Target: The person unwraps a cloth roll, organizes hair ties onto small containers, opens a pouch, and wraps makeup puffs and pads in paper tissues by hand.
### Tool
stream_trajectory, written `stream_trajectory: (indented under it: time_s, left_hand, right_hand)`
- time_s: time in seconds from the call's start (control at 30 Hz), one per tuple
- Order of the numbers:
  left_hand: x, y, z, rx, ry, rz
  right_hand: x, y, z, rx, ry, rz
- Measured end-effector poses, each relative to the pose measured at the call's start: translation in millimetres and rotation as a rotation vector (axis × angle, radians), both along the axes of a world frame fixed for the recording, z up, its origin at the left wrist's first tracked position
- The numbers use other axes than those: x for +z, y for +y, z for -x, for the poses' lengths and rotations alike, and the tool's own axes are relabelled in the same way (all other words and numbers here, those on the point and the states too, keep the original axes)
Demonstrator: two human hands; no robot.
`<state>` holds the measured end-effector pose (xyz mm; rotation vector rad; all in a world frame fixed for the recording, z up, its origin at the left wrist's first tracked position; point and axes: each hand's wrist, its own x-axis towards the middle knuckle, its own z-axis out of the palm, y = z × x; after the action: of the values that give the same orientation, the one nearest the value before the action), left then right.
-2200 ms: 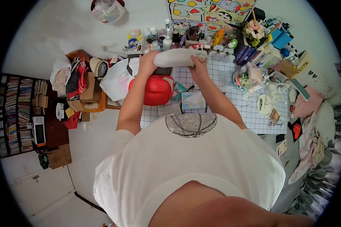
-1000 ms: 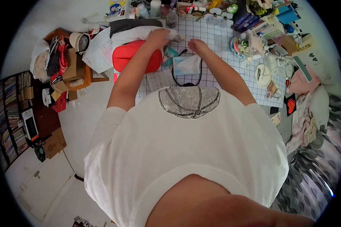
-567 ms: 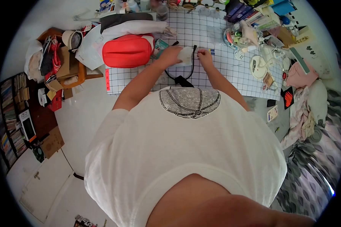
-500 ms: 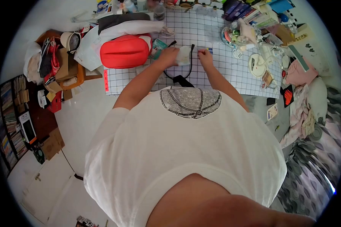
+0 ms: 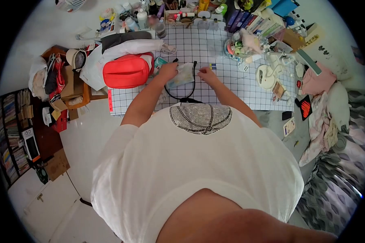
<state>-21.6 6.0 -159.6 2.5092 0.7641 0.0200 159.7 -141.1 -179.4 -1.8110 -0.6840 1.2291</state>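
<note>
My left hand (image 5: 168,71) is closed at the left edge of a small clear packet (image 5: 183,76) with pale contents. My right hand (image 5: 207,76) is closed in a pinch to the right of the packet, apart from it; whatever it may hold is too small to name. A black cable (image 5: 194,83) curves around the packet's lower and right sides, one end standing between the packet and my right hand. A small blue-and-yellow item (image 5: 212,66) lies just beyond my right hand. The red case (image 5: 126,71) rests left of my left hand, with a teal packet (image 5: 160,61) between them.
On the gridded table (image 5: 247,91), a white wrapped bundle (image 5: 138,47) and a dark roll (image 5: 123,39) lie behind the red case. Bottles (image 5: 142,19) line the back. A round clear container (image 5: 235,46), books (image 5: 253,23) and a white lamp base (image 5: 266,77) stand right.
The white bundle is now beside the dark roll, out of both hands. My hands have come nearer my body, the left one to the packet. The view has tilted.
</note>
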Motion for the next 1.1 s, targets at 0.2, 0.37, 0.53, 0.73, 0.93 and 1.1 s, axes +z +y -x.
stream_trajectory:
  time_s: [0.2,0.37,0.53,0.73,0.93,1.1]
  left_hand:
    - [-4.1,19.9,-18.1,-0.017,-0.368,0.187]
    - [56.2,35.4,-61.0,0.116,-0.471,0.159]
    - [68.5,56.6,-84.8,0.259,-0.452,0.224]
    - [57.3,81.1,-94.9,0.443,-0.558,0.341]
    - [56.1,103.3,-80.7,0.473,-0.731,0.52]
    - [40.0,93.8,-76.2,0.381,-0.734,0.631]
  right_hand:
    - [36.7,17.8,5.0,0.079,0.215,-0.031]
    - [55.3,41.2,-22.1,-0.115,0.434,-0.089]
    - [43.7,65.7,-54.7,-0.28,0.512,-0.148]
    - [21.4,117.6,-72.3,-0.303,0.619,-0.056]
    - [17.9,150.7,-59.8,-0.256,0.432,-0.086]
    - [2.9,150.5,-66.2,-0.006,0.158,-0.039]
